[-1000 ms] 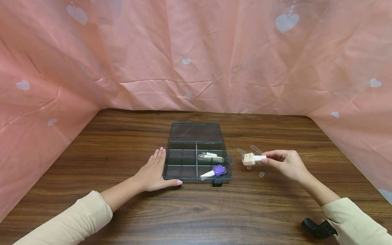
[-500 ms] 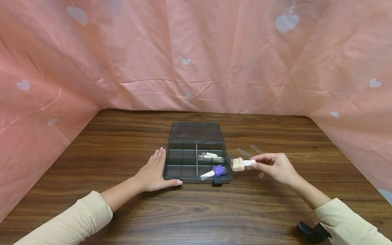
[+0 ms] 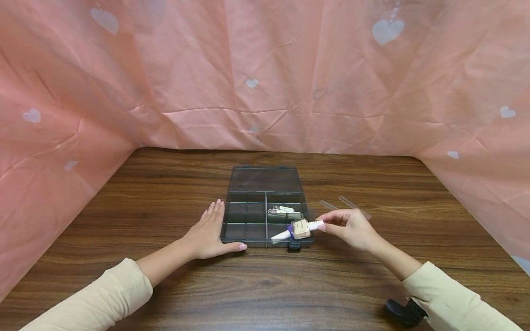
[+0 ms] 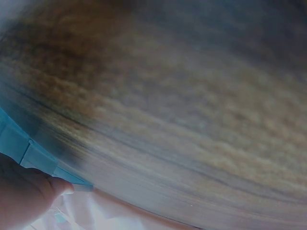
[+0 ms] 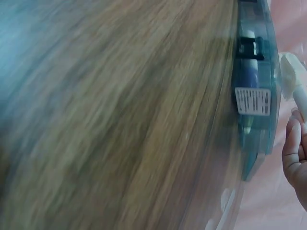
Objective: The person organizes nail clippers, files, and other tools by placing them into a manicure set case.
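Observation:
A dark clear compartment box [image 3: 246, 232] lies open on the wooden table [image 3: 265, 285], its lid [image 3: 265, 179] folded back. My left hand [image 3: 207, 232] rests flat against the box's left side, thumb along its front edge. My right hand [image 3: 345, 226] pinches the white cap of a beige nail polish bottle [image 3: 301, 228] and holds it over the box's front right compartment. A purple bottle [image 3: 294, 232] with a white cap lies in that compartment, partly hidden. Nail clippers [image 3: 285, 212] lie in the compartment behind. In the right wrist view the box [image 5: 256, 91] and the white cap [image 5: 293, 81] show at the right edge.
Two clear strips [image 3: 337, 203] lie on the table right of the box. A black wrist strap [image 3: 403, 312] shows at the right sleeve. Pink heart-print cloth [image 3: 265, 73] walls in the table at the back and sides. The left wrist view is blurred wood grain.
My right hand has carried the beige bottle leftward from beside the box to over its front right compartment. The left hand has stayed in place.

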The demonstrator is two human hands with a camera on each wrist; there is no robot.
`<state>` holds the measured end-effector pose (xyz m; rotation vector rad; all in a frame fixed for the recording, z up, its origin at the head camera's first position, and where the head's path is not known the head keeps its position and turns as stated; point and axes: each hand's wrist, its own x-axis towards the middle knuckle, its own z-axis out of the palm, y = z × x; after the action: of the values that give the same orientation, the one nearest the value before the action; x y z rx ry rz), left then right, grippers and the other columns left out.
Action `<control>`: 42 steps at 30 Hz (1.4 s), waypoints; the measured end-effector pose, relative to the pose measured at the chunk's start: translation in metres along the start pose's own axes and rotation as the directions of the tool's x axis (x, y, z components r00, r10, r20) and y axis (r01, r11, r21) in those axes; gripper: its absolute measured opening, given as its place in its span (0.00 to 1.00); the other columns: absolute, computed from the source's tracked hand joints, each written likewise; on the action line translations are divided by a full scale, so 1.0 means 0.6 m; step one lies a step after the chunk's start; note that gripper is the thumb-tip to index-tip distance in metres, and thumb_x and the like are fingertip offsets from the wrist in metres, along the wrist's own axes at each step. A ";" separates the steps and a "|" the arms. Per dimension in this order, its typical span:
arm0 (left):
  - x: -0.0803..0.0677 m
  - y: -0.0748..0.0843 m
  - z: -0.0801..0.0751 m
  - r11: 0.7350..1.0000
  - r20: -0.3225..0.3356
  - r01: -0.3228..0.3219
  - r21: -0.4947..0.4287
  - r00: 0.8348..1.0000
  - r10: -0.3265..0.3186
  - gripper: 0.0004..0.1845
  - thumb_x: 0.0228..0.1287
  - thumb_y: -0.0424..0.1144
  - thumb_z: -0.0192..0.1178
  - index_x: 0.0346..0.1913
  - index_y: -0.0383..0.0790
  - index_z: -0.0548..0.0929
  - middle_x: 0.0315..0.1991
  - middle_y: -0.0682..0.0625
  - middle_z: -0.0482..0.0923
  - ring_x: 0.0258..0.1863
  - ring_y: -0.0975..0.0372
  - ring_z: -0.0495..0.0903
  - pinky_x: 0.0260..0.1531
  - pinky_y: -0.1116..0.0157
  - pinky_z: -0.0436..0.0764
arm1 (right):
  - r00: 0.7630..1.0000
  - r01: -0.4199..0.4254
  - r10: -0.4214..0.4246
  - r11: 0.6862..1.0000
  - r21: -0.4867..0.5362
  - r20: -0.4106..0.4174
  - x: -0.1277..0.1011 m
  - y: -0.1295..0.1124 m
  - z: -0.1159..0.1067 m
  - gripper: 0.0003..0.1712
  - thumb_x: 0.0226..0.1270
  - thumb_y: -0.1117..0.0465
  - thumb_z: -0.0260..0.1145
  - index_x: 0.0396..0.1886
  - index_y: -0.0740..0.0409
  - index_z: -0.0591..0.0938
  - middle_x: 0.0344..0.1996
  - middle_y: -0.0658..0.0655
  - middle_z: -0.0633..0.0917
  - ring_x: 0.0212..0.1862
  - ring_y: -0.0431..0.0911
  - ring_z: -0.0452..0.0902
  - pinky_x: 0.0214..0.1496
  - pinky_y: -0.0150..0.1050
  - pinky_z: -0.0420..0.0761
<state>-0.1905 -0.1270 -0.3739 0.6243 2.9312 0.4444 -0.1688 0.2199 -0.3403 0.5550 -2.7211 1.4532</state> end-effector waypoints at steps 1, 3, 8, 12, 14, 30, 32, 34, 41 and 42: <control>0.000 0.000 0.000 1.000 0.000 0.000 -0.001 1.000 0.000 0.65 0.47 0.76 0.52 0.70 0.24 0.43 0.72 0.31 0.38 0.73 0.44 0.39 0.71 0.50 0.47 | 1.000 0.001 -0.001 1.000 0.009 0.009 0.002 -0.001 0.003 0.11 0.57 0.66 0.66 0.37 0.70 0.84 0.30 0.62 0.86 0.26 0.29 0.72 0.26 0.28 0.75; 0.000 0.001 0.000 1.000 0.000 0.000 -0.003 1.000 0.000 0.65 0.47 0.76 0.52 0.70 0.24 0.43 0.72 0.31 0.38 0.73 0.44 0.39 0.71 0.50 0.47 | 1.000 -0.003 0.003 1.000 0.021 0.021 0.006 -0.002 0.007 0.11 0.58 0.66 0.66 0.37 0.70 0.84 0.30 0.62 0.86 0.26 0.30 0.72 0.26 0.28 0.75; -0.001 0.003 -0.001 1.000 0.002 0.001 0.002 1.000 -0.001 0.65 0.47 0.75 0.52 0.71 0.25 0.43 0.72 0.31 0.39 0.73 0.44 0.39 0.72 0.51 0.47 | 0.999 -0.024 0.024 1.000 0.017 0.038 0.014 -0.005 0.015 0.10 0.58 0.66 0.66 0.37 0.70 0.84 0.29 0.61 0.85 0.25 0.30 0.71 0.25 0.27 0.73; -0.001 0.003 -0.001 1.000 0.001 0.000 0.008 1.000 0.000 0.65 0.47 0.76 0.52 0.71 0.25 0.43 0.72 0.31 0.39 0.73 0.44 0.39 0.72 0.51 0.47 | 0.996 -0.065 0.064 0.998 0.011 0.058 0.019 -0.010 0.019 0.11 0.59 0.65 0.65 0.36 0.70 0.83 0.27 0.61 0.85 0.25 0.33 0.72 0.25 0.28 0.74; -0.001 0.003 -0.001 1.000 0.000 -0.001 0.008 1.000 0.001 0.65 0.47 0.76 0.52 0.71 0.25 0.43 0.72 0.31 0.38 0.73 0.44 0.39 0.72 0.51 0.47 | 0.993 -0.091 0.090 0.996 0.013 0.074 0.022 -0.013 0.019 0.11 0.60 0.65 0.65 0.37 0.71 0.83 0.26 0.61 0.85 0.25 0.35 0.73 0.26 0.30 0.75; -0.001 0.003 0.000 1.000 0.002 0.004 0.003 1.000 -0.004 0.65 0.46 0.76 0.51 0.71 0.25 0.43 0.72 0.32 0.38 0.73 0.45 0.38 0.72 0.51 0.47 | 0.985 -0.103 0.113 0.991 -0.084 0.129 0.039 -0.040 0.037 0.10 0.57 0.65 0.66 0.33 0.70 0.84 0.23 0.60 0.86 0.22 0.34 0.68 0.22 0.28 0.68; -0.001 0.003 0.001 1.000 0.003 0.006 0.002 1.000 -0.006 0.66 0.46 0.76 0.51 0.71 0.25 0.43 0.73 0.32 0.38 0.73 0.45 0.38 0.72 0.51 0.46 | 0.990 -0.057 0.071 0.992 -0.116 0.124 0.039 -0.037 0.041 0.08 0.56 0.66 0.67 0.32 0.69 0.85 0.23 0.58 0.85 0.21 0.33 0.65 0.21 0.27 0.66; 0.000 0.003 0.001 1.000 0.003 0.006 0.003 1.000 -0.006 0.66 0.46 0.77 0.51 0.71 0.26 0.43 0.73 0.32 0.38 0.73 0.45 0.38 0.72 0.51 0.46 | 0.990 -0.016 0.036 0.988 -0.151 0.133 0.038 -0.035 0.045 0.07 0.55 0.67 0.67 0.31 0.67 0.85 0.22 0.56 0.85 0.20 0.32 0.64 0.20 0.27 0.65; 0.001 0.003 0.001 1.000 0.001 0.007 0.001 1.000 -0.007 0.66 0.46 0.77 0.51 0.71 0.26 0.43 0.73 0.32 0.38 0.73 0.45 0.38 0.71 0.50 0.47 | 0.981 0.104 -0.054 0.957 -0.270 0.186 0.040 -0.036 0.051 0.04 0.54 0.67 0.68 0.30 0.63 0.86 0.20 0.50 0.83 0.20 0.32 0.60 0.19 0.27 0.63; 0.001 0.002 0.001 1.000 0.000 0.007 0.004 1.000 -0.007 0.66 0.46 0.77 0.51 0.71 0.26 0.43 0.73 0.32 0.38 0.73 0.45 0.38 0.71 0.50 0.47 | 0.979 0.113 -0.059 0.953 -0.281 0.194 0.041 -0.036 0.050 0.04 0.54 0.68 0.68 0.30 0.63 0.86 0.20 0.50 0.84 0.20 0.32 0.61 0.20 0.27 0.64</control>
<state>-0.1903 -0.1254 -0.3738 0.6145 2.9337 0.4381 -0.1805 0.1771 -0.3361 0.8152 -2.9304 0.9995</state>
